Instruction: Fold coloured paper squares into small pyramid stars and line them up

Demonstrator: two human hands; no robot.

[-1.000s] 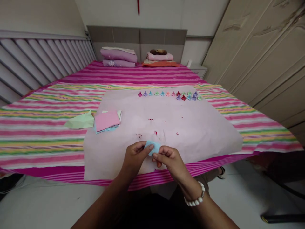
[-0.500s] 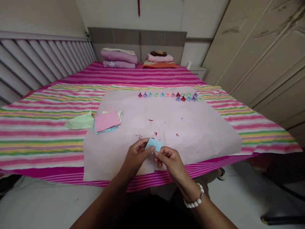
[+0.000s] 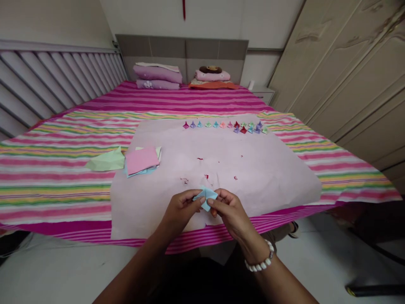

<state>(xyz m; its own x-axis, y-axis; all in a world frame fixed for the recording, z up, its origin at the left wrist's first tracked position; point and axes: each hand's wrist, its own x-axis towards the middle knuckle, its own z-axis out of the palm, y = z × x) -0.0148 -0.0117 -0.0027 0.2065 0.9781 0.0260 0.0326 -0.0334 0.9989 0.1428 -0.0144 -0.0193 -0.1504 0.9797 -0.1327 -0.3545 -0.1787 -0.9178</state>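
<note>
A small folded sheet of light blue origami paper (image 3: pixel 206 194) is held low over the front part of a large pale paper sheet (image 3: pixel 265 169). My left hand (image 3: pixel 184 207) pinches its left side, thumb on top. On the right side, the thumb and fingers of my right hand (image 3: pixel 228 209) grip it too. A crease or slit runs down its middle, and a point faces toward me. Fingers hide parts of its edges. Red paper scraps (image 3: pixel 206 176) lie just beyond my hands.
A stack of coloured paper (image 3: pixel 142 161) lies at the left, beside a creased green paper (image 3: pixel 106 160). Several small folded paper pieces (image 3: pixel 215 125) line the sheet's far edge. All rest on a striped bed cover (image 3: pixel 57 181); folded bedding (image 3: pixel 158 77) sits at the headboard.
The blue paper has gone from a flat rectangle to a pointed, diamond-like shape with a middle line. My right hand has shifted slightly right; both hands still hold the paper.
</note>
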